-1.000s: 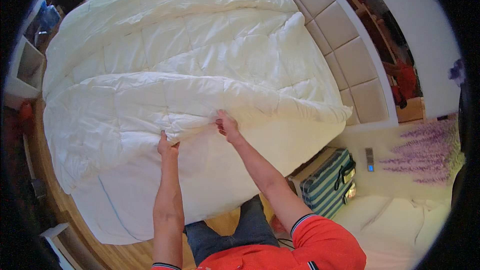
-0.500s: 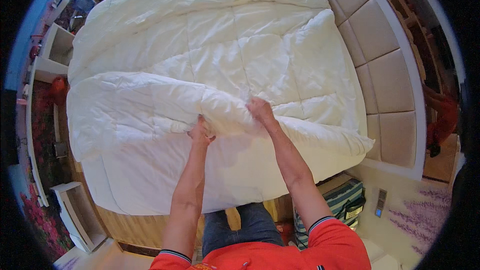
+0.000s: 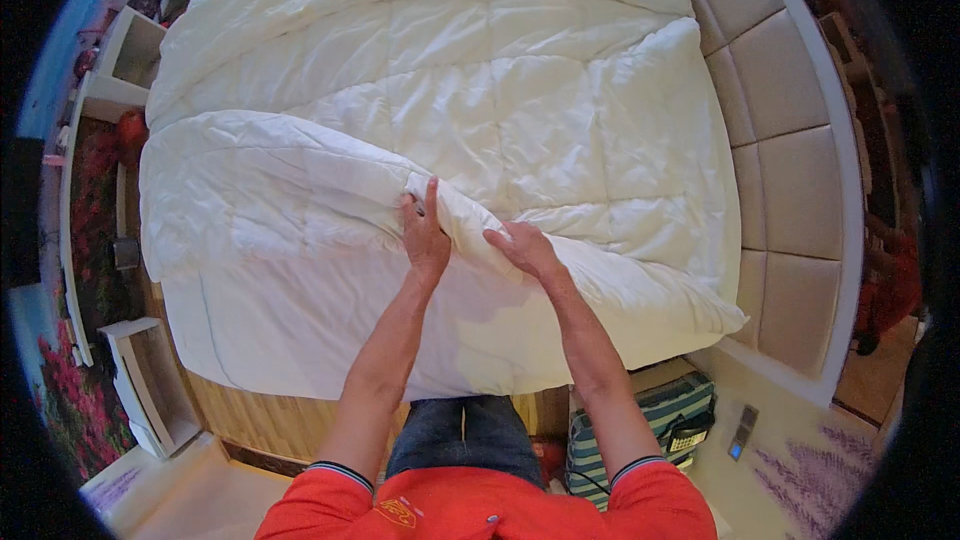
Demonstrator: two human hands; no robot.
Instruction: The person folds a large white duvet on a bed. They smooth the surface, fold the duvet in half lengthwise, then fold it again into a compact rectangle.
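A white quilted comforter [image 3: 540, 130] spreads over the bed, its near part turned back in a long fold. My left hand [image 3: 428, 238] is at the edge of that fold, left of the middle. A bit of the cloth lies between its fingers, one of which points away from me. Slightly nearer and to the right, my right hand [image 3: 525, 248] has its fingers bent over the same folded edge, closed on the cloth. Below the fold shows the smooth white bed surface [image 3: 320, 325]. The undersides of both hands are hidden.
A padded beige headboard [image 3: 785, 180] borders the bed on the right. Near the bed's front right corner stands a green striped bag [image 3: 640, 425] with a small keypad device on it. White shelving [image 3: 100, 95] and an open white drawer unit [image 3: 150, 385] are on the left.
My left hand has moved away from me and a little right, up to the folded edge. My right hand has come slightly nearer along the fold. The view has shifted a little.
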